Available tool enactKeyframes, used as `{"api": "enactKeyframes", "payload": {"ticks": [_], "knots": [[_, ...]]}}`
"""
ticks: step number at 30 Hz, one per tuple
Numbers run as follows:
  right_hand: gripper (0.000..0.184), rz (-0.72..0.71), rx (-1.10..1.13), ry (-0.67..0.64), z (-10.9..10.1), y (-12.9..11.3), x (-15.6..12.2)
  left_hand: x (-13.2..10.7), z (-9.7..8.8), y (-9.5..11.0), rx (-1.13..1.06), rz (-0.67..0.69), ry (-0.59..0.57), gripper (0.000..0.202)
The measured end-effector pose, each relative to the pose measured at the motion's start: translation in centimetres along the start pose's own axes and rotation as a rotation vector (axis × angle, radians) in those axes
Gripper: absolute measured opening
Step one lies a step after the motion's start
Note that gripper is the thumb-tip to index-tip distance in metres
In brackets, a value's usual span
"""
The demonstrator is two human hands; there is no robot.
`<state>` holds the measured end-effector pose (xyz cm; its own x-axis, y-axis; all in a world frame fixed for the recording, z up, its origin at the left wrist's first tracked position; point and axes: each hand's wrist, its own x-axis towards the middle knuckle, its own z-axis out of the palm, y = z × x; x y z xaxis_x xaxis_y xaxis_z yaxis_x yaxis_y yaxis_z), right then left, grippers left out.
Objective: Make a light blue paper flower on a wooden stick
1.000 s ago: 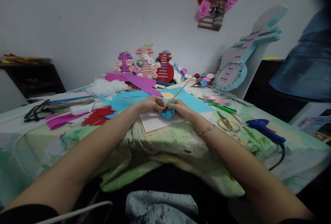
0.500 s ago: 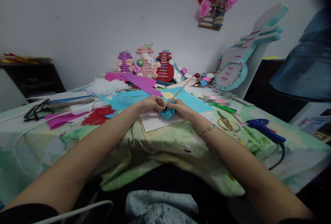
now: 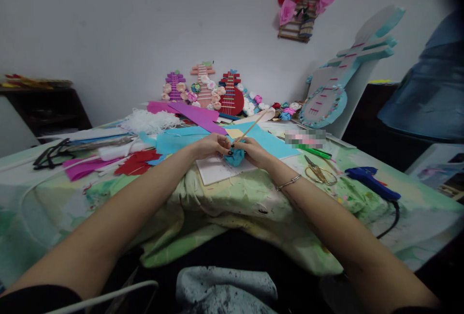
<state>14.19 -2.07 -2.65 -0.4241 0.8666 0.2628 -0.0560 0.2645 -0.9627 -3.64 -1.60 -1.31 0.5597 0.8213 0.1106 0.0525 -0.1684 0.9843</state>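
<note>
Both my hands meet over a white board (image 3: 217, 171) at the table's front edge. My left hand (image 3: 214, 145) is closed, pinching the left side of a small blue paper flower (image 3: 235, 157). My right hand (image 3: 254, 152) is closed on a thin wooden stick (image 3: 254, 125), which slants up and to the right, its lower end at the flower. Right fingertips also lie against the blue petals. Just behind the hands are a small yellow paper square (image 3: 235, 133) and blue sheets (image 3: 273, 142).
Gold-handled scissors (image 3: 320, 171), a blue glue gun (image 3: 373, 181) and a green pen (image 3: 313, 151) lie to the right. On the left are red felt pieces (image 3: 137, 162) and black glasses (image 3: 50, 154). Decorated model lutes (image 3: 231, 95) stand against the wall.
The blue flower shows more between my hands and looks fuller. My right fingers and the stick have shifted slightly; the rest is still.
</note>
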Motion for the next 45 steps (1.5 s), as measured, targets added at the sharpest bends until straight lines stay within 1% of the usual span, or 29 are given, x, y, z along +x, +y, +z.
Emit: {"api": "enactKeyframes", "payload": {"ticks": [4, 9, 10, 12, 15, 17, 19, 20, 23, 26, 28, 30, 32, 34, 35, 36, 37, 38, 40, 42, 45], "knots": [[0.022, -0.025, -0.044, 0.138, -0.4, -0.5, -0.1, 0.0, -0.1, -0.1, -0.025, 0.016, -0.017, 0.025], [0.027, -0.043, -0.053, 0.173, -0.8, -0.9, -0.1, 0.0, -0.1, 0.1, -0.07, -0.002, -0.048, 0.03], [0.027, -0.051, -0.05, 0.192, -0.9, -1.0, -0.1, -0.1, -0.1, 0.2, -0.071, -0.007, -0.06, 0.03], [0.027, -0.087, -0.036, 0.276, -1.3, -1.3, 0.1, -0.2, 0.0, 0.4, -0.066, -0.02, -0.076, 0.028], [0.024, -0.186, 0.029, 0.454, -2.5, -1.8, 0.4, -0.4, 0.0, 0.6, -0.061, -0.028, -0.074, 0.027], [0.02, -0.302, 0.116, 0.57, -3.7, -2.1, 0.4, -0.3, -0.1, 0.5, -0.065, -0.026, -0.059, 0.028], [0.017, -0.391, 0.191, 0.589, -5.0, -2.3, 0.4, -0.1, -0.3, 0.3, -0.076, -0.022, -0.032, 0.03], [0.019, -0.422, 0.209, 0.606, -5.6, -2.2, 0.4, 0.0, -0.4, 0.1, -0.086, -0.019, -0.015, 0.031], [0.043, -0.414, 0.176, 0.606, -6.8, -1.8, 0.6, 0.1, -0.6, 0.0, -0.136, -0.015, 0.023, 0.037], [0.068, -0.384, 0.098, 0.647, -7.3, -1.2, 1.3, 0.1, -0.6, 0.1, -0.182, -0.011, 0.027, 0.038], [0.077, -0.357, 0.015, 0.678, -7.5, -1.0, 1.9, 0.0, -0.6, 0.3, -0.203, -0.009, 0.022, 0.036], [0.074, -0.336, -0.06, 0.708, -7.7, -1.0, 2.1, -0.1, -0.6, 0.4, -0.218, -0.01, 0.006, 0.033], [0.058, -0.336, -0.155, 0.782, -8.0, -1.1, 2.0, -0.1, -0.7, 0.5, -0.223, -0.005, -0.021, 0.032], [0.042, -0.373, -0.306, 0.893, -8.0, -1.2, 1.7, -0.1, -0.7, 0.5, -0.219, 0.015, -0.048, 0.03], [0.037, -0.405, -0.392, 0.934, -7.9, -1.2, 1.4, -0.1, -0.7, 0.5, -0.216, 0.025, -0.061, 0.03], [0.034, -0.439, -0.47, 0.939, -7.8, -1.3, 1.2, -0.1, -0.8, 0.5, -0.212, 0.035, -0.072, 0.031], [0.031, -0.469, -0.528, 0.902, -7.5, -1.3, 1.0, -0.1, -0.7, 0.5, -0.208, 0.043, -0.083, 0.031], [0.032, -0.497, -0.548, 0.837, -7.1, -1.4, 0.8, -0.1, -0.7, 0.5, -0.201, 0.05, -0.094, 0.031], [0.033, -0.536, -0.572, 0.665, -6.1, -1.7, 0.4, -0.2, -0.7, 0.6, -0.186, 0.058, -0.11, 0.032], [0.029, -0.546, -0.576, 0.485, -4.9, -2.1, 0.1, -0.3, -0.6, 0.7, -0.173, 0.065, -0.117, 0.033], [0.023, -0.464, -0.553, 0.243, -3.1, -2.7, -0.6, -0.4, -0.5, 0.8, -0.162, 0.07, -0.119, 0.034]]}}
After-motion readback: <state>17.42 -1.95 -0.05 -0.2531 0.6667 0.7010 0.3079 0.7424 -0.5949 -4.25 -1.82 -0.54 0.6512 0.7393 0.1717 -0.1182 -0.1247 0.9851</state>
